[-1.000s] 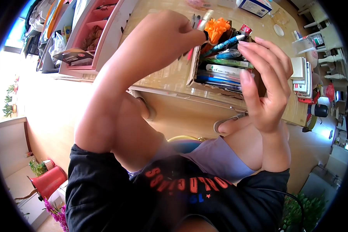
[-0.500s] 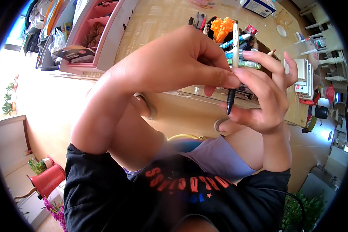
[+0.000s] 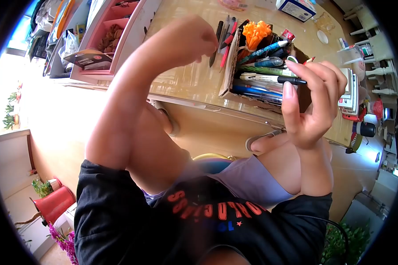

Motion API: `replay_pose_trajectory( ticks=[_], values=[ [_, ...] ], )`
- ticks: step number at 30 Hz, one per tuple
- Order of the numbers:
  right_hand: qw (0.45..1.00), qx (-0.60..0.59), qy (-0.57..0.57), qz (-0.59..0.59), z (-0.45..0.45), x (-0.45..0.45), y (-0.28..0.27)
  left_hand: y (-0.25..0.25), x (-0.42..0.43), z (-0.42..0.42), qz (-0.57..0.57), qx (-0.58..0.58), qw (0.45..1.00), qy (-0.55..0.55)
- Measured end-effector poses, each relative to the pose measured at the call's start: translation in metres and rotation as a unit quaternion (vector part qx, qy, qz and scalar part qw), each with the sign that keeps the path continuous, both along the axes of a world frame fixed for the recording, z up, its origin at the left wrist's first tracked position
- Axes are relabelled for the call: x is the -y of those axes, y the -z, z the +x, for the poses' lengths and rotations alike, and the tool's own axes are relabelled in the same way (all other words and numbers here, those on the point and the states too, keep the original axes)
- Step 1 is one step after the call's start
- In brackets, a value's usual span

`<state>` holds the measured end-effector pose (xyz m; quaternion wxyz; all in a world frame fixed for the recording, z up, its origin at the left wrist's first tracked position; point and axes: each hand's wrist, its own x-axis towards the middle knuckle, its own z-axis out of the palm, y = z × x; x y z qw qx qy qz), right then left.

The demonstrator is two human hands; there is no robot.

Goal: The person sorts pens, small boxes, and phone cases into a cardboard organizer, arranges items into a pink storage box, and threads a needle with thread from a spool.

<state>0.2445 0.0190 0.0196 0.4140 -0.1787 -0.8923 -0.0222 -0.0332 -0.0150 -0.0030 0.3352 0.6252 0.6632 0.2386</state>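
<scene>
My left hand (image 3: 194,42) is over the table, its fingers curled down and mostly hidden behind the hand. Right beside its fingertips lies a black pen (image 3: 216,43); whether they touch is unclear. My right hand (image 3: 314,95) is raised at the near right corner of a cardboard box (image 3: 227,86), thumb and index finger apart. A white pen (image 3: 265,78) with a black grip lies across the box's contents, its black end showing in the gap between those fingers. The box holds several pens and an orange flower-like ornament (image 3: 255,34).
More pens (image 3: 228,42) lie left of the box. A pink-lined organizer (image 3: 119,28) stands at the table's left. At the back is a blue-and-white carton (image 3: 296,9). Stacked books or boxes (image 3: 349,90) are on the right. The table's front edge (image 3: 199,104) runs above my legs.
My left hand has let go of the white pen and moved left and up toward the loose pens. The white pen has turned from upright to nearly level over the box, and my right fingers have spread.
</scene>
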Motion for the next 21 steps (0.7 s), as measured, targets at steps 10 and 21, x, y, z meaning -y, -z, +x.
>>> replay_pose_trajectory(
  ticks=[10, 21],
  values=[
    [0.999, 0.014, 0.027, -0.02, 0.0, 0.001, 0.006, 0.029, -0.018, 0.023, -0.078, -0.235, 0.967, -0.055],
    [0.998, -0.038, -0.007, -0.058, 0.011, -0.002, 0.0, -0.024, -0.01, -0.015, 0.058, -0.129, 0.984, -0.107]
  ],
)
